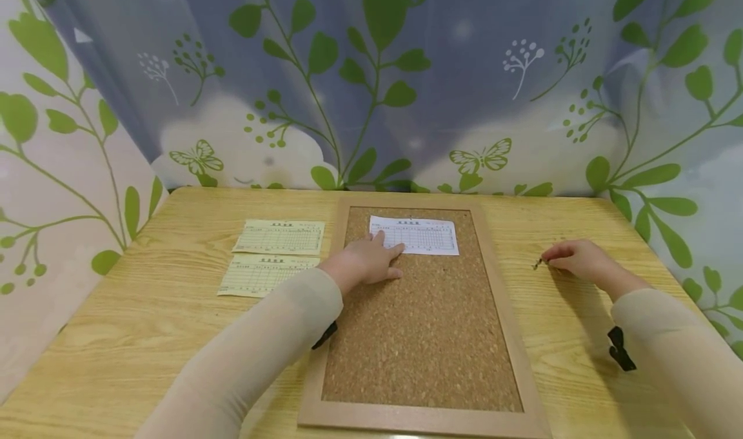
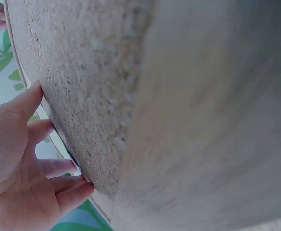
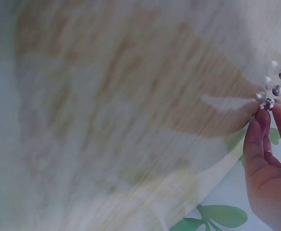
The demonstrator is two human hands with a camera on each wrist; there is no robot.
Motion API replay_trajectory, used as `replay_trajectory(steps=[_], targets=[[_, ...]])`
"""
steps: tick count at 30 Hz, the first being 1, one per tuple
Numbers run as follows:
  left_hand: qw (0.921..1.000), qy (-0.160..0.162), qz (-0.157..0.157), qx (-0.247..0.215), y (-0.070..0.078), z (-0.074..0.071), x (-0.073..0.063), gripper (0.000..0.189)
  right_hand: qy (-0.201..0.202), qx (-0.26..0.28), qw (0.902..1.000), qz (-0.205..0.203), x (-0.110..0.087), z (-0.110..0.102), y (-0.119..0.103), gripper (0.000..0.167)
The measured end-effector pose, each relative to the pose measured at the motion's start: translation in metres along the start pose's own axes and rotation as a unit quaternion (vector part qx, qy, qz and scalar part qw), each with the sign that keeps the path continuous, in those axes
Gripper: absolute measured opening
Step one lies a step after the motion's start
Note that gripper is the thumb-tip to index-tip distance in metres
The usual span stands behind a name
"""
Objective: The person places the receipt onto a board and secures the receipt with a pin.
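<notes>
A corkboard (image 1: pixel 418 336) in a light wooden frame lies on the table. On its far end rests a white printed form (image 1: pixel 429 238). My left hand (image 1: pixel 369 258) presses the form's left part with fingers spread, and in the left wrist view the left hand (image 2: pixel 34 168) has its fingertips down at the cork surface. To the right of the board, my right hand (image 1: pixel 580 262) is low over the table. In the right wrist view the right hand (image 3: pixel 273 154) pinches a small shiny thumbtack (image 3: pixel 268 103) between thumb and fingers, with several other round, shiny tacks (image 3: pixel 278 90) beside it.
Two yellow printed forms (image 1: pixel 281 237) lie one below the other on the wooden table (image 1: pixel 133 284), left of the corkboard. Behind the table's far edge hangs a leaf-patterned curtain (image 1: pixel 441 104). A black strap (image 1: pixel 621 349) sits at the right wrist.
</notes>
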State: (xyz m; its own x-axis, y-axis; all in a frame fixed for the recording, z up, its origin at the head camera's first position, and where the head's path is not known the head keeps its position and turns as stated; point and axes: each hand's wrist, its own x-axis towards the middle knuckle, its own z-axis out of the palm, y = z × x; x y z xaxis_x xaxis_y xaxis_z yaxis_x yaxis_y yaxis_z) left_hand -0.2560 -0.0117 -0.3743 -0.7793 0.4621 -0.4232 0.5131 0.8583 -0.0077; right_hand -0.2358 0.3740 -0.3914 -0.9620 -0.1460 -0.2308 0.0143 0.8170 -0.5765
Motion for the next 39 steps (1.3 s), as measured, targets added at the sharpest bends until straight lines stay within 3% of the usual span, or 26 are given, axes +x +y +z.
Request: replay_trajectory(steps=[9, 14, 22, 31, 39], targets=[[1.0, 0.005, -0.001, 0.008, 0.001, 0.001, 0.0, 0.065, 0.012, -0.073, 0.9972, -0.012, -0.001, 0.0, -0.001, 0.02], [1.0, 0.003, -0.002, 0.007, 0.0, 0.0, -0.001, 0.065, 0.001, -0.072, 0.9973, -0.013, -0.002, -0.001, -0.003, 0.018], [1.0, 0.003, -0.002, -0.001, 0.001, 0.0, -0.002, 0.064, -0.048, 0.029, 0.9983, 0.016, -0.006, -0.002, -0.004, 0.022], [1.0, 0.0, -0.005, -0.004, 0.001, -0.002, -0.004, 0.064, -0.089, 0.146, 0.9851, 0.018, -0.007, -0.008, -0.023, 0.03], [1.0, -0.003, -0.007, -0.006, 0.002, -0.001, -0.003, 0.064, -0.12, 0.188, 0.9748, 0.011, 0.003, -0.001, -0.054, 0.027]])
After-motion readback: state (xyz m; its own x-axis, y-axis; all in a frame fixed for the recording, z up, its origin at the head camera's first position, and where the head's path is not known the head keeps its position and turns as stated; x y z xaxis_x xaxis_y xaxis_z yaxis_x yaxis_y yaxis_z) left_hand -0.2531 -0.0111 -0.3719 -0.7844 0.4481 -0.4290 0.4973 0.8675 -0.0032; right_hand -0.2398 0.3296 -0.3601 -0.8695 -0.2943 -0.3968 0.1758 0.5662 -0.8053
